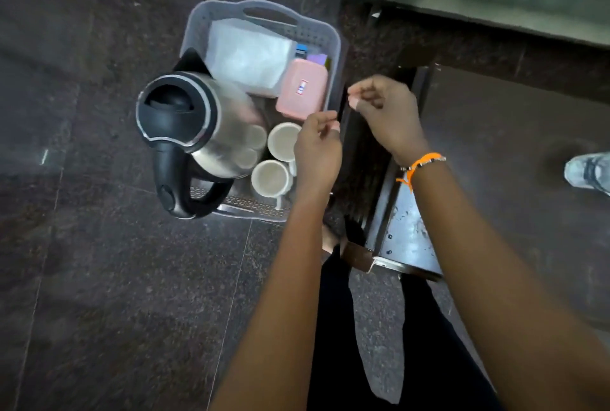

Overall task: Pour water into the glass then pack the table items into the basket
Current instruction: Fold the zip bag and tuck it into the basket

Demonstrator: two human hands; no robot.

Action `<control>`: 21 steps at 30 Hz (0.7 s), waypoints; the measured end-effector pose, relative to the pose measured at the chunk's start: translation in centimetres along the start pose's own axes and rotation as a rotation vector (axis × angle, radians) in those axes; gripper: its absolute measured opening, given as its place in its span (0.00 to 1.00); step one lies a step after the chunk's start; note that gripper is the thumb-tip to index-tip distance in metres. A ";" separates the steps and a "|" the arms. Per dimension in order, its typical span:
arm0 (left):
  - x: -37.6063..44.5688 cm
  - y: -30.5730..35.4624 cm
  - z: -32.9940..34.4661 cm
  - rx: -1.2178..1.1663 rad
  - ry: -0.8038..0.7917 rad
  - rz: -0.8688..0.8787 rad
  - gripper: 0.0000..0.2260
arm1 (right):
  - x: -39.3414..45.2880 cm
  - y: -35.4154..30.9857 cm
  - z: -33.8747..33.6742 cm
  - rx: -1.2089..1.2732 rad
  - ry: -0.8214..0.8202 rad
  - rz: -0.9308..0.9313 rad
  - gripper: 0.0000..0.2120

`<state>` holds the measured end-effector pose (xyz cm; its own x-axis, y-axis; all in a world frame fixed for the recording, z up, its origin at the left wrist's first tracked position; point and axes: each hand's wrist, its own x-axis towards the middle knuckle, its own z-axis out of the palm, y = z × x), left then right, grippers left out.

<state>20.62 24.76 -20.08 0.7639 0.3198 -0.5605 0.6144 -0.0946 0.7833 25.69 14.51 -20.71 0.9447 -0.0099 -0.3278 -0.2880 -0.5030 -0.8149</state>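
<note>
The grey perforated plastic basket (321,31) is seen on the dark floor, just left of both hands, its long axis running near to far. The left hand (317,150) is nearer, over its right rim; the right hand (386,113) lies beside. Both are loosely curled; whether anything is pinched cannot be told. The steel kettle (198,126) hides the left side.

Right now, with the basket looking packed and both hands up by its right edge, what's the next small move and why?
Probably lower both hands to the basket rim. The kettle, two white cups, pink box and white packet already sit inside, while the left hand and right hand hover with curled fingers, apparently holding nothing, so little seems left to pack.
</note>
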 end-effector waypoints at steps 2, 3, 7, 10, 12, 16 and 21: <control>-1.7 -0.3 1.9 0.012 -0.051 0.006 0.09 | -2.3 1.7 -2.0 0.054 0.022 0.050 0.07; -2.7 -0.5 2.9 0.024 -0.068 0.009 0.09 | -3.4 2.6 -3.0 0.087 0.040 0.076 0.07; -6.3 -1.7 7.2 0.069 -0.125 -0.010 0.09 | -7.1 6.8 -7.3 0.213 0.092 0.180 0.07; -8.9 -2.5 11.0 0.095 -0.144 -0.031 0.10 | -9.5 10.2 -10.7 0.273 0.114 0.244 0.07; -11.1 -3.2 14.2 0.104 -0.151 -0.057 0.10 | -11.2 12.8 -13.5 0.267 0.115 0.277 0.07; -15.2 -4.6 21.6 0.152 -0.236 -0.078 0.10 | -14.7 18.6 -20.2 0.268 0.160 0.356 0.08; -19.3 -5.3 31.2 0.205 -0.340 -0.087 0.09 | -17.4 26.4 -28.9 0.263 0.252 0.471 0.07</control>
<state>8.74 -10.29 -21.79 0.7077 0.0082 -0.7064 0.6803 -0.2777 0.6783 6.21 -23.61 -22.69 0.7046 -0.4009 -0.5855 -0.6840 -0.1641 -0.7108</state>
